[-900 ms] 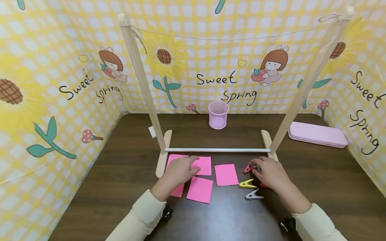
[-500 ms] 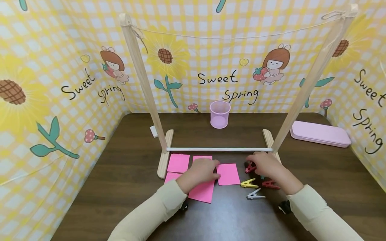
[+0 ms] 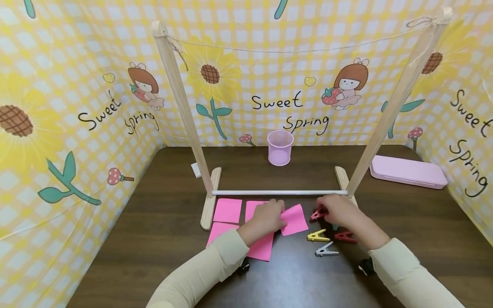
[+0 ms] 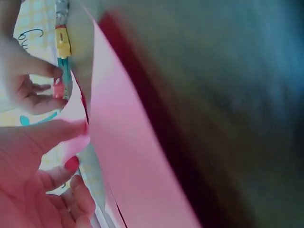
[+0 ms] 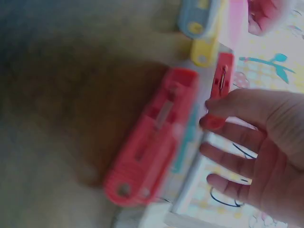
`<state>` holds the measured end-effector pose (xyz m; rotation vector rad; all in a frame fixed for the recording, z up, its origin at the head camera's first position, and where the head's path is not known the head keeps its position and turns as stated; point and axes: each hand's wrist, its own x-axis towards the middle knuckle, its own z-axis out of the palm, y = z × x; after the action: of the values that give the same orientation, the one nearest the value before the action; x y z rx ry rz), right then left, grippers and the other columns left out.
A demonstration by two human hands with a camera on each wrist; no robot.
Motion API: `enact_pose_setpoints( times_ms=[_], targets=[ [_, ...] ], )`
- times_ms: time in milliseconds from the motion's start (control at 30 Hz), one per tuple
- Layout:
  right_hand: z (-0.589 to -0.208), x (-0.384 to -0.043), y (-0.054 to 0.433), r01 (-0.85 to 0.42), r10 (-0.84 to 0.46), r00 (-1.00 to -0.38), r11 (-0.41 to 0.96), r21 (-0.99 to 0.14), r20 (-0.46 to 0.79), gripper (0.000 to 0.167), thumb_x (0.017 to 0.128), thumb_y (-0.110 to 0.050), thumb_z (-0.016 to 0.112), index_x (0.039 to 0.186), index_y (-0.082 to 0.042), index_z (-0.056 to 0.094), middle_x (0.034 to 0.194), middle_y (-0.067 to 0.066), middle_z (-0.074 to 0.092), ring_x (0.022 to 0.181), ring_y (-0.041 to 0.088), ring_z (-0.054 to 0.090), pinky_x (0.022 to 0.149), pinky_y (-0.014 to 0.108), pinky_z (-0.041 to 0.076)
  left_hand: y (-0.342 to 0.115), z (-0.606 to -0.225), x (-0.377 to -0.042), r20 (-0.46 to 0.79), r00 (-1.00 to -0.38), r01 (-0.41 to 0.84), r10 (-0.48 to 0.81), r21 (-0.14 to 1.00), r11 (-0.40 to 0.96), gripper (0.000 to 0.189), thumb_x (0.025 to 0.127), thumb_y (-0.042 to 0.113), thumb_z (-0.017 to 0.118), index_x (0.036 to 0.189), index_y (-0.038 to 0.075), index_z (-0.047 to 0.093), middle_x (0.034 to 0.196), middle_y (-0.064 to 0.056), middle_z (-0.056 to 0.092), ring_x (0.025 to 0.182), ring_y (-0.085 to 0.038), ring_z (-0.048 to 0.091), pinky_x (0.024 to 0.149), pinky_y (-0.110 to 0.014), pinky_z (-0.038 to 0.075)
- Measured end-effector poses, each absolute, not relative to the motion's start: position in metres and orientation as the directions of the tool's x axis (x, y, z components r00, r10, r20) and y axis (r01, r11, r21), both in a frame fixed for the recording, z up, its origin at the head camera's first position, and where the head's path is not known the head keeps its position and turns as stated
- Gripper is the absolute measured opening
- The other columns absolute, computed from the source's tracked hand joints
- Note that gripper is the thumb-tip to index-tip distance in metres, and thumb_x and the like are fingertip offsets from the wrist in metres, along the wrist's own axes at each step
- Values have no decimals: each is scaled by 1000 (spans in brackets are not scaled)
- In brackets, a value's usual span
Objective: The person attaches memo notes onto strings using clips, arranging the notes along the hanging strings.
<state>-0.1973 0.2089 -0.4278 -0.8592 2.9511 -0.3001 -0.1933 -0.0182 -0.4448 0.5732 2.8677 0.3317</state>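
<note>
In the head view my left hand (image 3: 267, 217) pinches the left edge of a pink paper square (image 3: 295, 220), which curls up off the table. The left wrist view shows thumb and finger on the bent pink paper (image 4: 74, 107). My right hand (image 3: 340, 211) holds a red clothespin (image 3: 318, 213) by its end, between thumb and forefinger, as the right wrist view also shows. Near that hand lie a yellow clothespin (image 3: 318, 235), a silver-grey clothespin (image 3: 326, 249), another red clothespin (image 3: 345, 236) and a mostly hidden teal one (image 3: 334, 227).
Several more pink squares (image 3: 227, 210) lie on the left, partly under my left arm. Behind them stands a wooden frame (image 3: 185, 115) with a white bar (image 3: 279, 193) and a string (image 3: 292, 51) across its top. A lilac cup (image 3: 279, 148) and pink case (image 3: 408, 172) are farther back.
My left hand has moved right across the pink squares and taken hold of the rightmost one, lifting its edge. My right hand stays at the red clothespin, now gripping it.
</note>
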Motion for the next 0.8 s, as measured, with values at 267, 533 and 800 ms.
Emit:
enact_pose_setpoints(
  times_ms=[267, 533, 800],
  targets=[
    [-383, -198, 221, -597, -571, -791, 642, -481, 219, 28, 83, -9, 69, 108, 1, 64, 95, 8, 65, 82, 20, 58, 69, 39, 48, -30, -430, -194, -141, -909, 234, 392, 607, 760, 10, 80, 18, 69, 87, 14, 63, 65, 3, 54, 55, -10, 51, 51, -25, 40],
    [-307, -202, 222, -559, -359, -827, 449, -697, 432, 30, 77, -3, 74, 105, 1, 65, 87, -3, 66, 76, 10, 57, 65, 19, 45, -50, -382, -209, -17, -949, 99, 315, 932, 348, 16, 88, 7, 61, 99, -4, 65, 77, -14, 67, 57, -16, 59, 56, -25, 50],
    [-220, -216, 196, -804, -356, -595, 272, -529, 721, 26, 91, -7, 56, 111, 10, 61, 97, -8, 63, 91, 11, 54, 72, 19, 39, -48, -314, -229, 88, -993, 85, 83, 996, -35, 23, 88, 10, 64, 106, -4, 65, 73, -6, 67, 54, -7, 56, 50, -20, 42]
  ],
)
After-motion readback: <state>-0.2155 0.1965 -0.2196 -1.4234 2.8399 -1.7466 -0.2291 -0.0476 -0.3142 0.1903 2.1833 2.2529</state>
